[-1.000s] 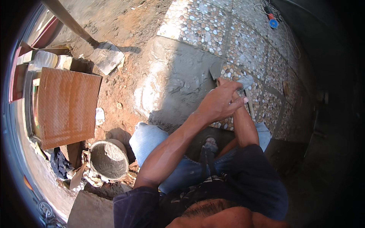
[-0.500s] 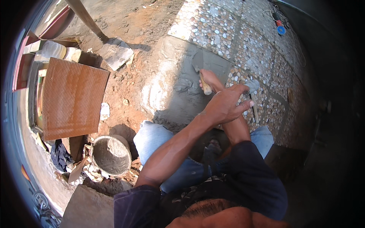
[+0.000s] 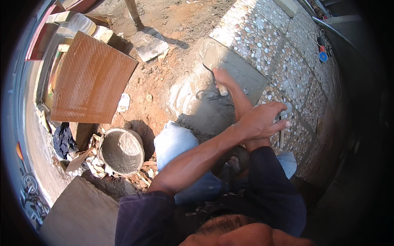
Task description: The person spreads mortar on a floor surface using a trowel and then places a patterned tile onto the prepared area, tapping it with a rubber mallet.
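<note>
Your right hand (image 3: 221, 78) is closed around the wooden handle of the trowel (image 3: 223, 89), whose dark blade shows as a thin edge at the mortar (image 3: 246, 71), toward the bed's far left corner; how deep the blade sits you cannot tell from here. Your left hand (image 3: 260, 121) holds its thumb and forefinger well apart over the near left edge of the paving (image 3: 295, 65); its other fingers are partly hidden. Below it lies the mallet (image 3: 282, 139), pale head partly covered by that hand, handle pointing back toward you. Your left forearm crosses above your right one

The mortar is wet and grey, smooth along its far right edge, where it meets the pebbled paving, and churned and ridged near its middle; sunlight falls on its left edge. Beside your left knee (image 3: 174, 141), on the bare ground, stands the bucket (image 3: 142, 147), with mortar inside. Left of it lies a dark cloth (image 3: 64, 140), and beyond that leans a brown panel (image 3: 94, 82). Farther off, the shovel (image 3: 150, 45) rests its blade on the soil, left of the mortar's far left corner
</note>
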A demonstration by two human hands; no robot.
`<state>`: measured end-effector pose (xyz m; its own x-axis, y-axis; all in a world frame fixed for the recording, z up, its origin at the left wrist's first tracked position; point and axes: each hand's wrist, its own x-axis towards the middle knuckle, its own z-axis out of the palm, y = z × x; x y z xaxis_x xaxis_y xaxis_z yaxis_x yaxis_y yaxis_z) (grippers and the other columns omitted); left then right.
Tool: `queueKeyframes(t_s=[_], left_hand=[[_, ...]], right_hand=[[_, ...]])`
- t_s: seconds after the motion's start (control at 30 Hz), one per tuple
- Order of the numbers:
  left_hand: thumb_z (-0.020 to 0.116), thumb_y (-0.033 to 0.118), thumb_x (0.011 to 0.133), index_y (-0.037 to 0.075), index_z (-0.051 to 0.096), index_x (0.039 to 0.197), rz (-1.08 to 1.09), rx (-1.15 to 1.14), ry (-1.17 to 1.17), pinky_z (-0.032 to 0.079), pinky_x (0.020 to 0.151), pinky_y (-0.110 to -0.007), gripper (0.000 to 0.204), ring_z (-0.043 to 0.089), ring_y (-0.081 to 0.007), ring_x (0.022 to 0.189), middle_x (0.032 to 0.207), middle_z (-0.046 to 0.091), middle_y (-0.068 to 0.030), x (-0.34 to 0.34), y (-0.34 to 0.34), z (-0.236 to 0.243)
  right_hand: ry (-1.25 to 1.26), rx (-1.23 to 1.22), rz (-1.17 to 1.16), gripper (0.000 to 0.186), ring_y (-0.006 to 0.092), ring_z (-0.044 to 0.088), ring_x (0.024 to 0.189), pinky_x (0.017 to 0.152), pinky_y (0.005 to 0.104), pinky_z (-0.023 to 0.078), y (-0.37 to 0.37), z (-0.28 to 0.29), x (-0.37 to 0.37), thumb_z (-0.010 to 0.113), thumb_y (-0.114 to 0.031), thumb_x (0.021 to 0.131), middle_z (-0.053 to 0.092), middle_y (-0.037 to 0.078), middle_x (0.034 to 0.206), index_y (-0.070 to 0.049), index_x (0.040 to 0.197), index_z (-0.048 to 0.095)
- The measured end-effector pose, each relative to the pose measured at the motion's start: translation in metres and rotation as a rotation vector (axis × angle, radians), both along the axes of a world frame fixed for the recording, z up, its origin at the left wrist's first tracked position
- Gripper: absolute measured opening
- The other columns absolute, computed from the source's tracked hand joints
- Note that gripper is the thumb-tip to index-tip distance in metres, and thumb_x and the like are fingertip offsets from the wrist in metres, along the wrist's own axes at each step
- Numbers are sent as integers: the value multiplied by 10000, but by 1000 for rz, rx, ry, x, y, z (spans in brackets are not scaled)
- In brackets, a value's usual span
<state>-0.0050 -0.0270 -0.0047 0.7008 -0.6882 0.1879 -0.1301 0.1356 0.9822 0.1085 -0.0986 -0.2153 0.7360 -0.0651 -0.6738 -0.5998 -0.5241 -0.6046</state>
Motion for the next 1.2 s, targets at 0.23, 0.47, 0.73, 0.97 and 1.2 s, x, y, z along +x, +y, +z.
queueKeyframes(t_s=[0.23,0.47,0.73,0.97,1.2], left_hand=[[575,382,913,-33,520,1198,19,-28,3,461,879,-444,506,588,-386,1020,1102,593,-228,2,5,0],[547,399,923,-26,521,1163,46,-32,-59,463,857,-463,488,585,-412,979,1069,593,-223,-2,10,-1],[558,397,914,-29,524,1164,25,-26,-28,464,856,-470,494,588,-401,992,1070,593,-225,-1,6,-5],[581,381,903,-28,538,1156,41,96,18,467,867,-462,483,585,-399,1033,1077,607,-229,1,21,-5],[606,364,872,-26,548,1147,13,-35,22,465,876,-479,481,591,-414,1004,1054,596,-242,-3,3,-9]], right_hand=[[39,-99,262,430,188,525,445,461,351,420,-49,40,-33,450,-362,935,546,110,656,56,954,548],[95,-123,266,456,182,534,447,516,363,450,-54,31,-20,445,-382,948,563,107,681,28,1120,544],[-150,-616,825,447,453,598,931,824,510,454,-44,33,-35,369,-393,971,637,274,982,8,1073,537],[199,-292,635,414,440,601,873,774,474,461,-23,36,-16,367,-352,967,628,266,877,13,1040,549],[-367,-323,758,348,323,571,810,724,418,451,-117,38,-137,354,-312,989,567,197,840,-12,1009,530]])
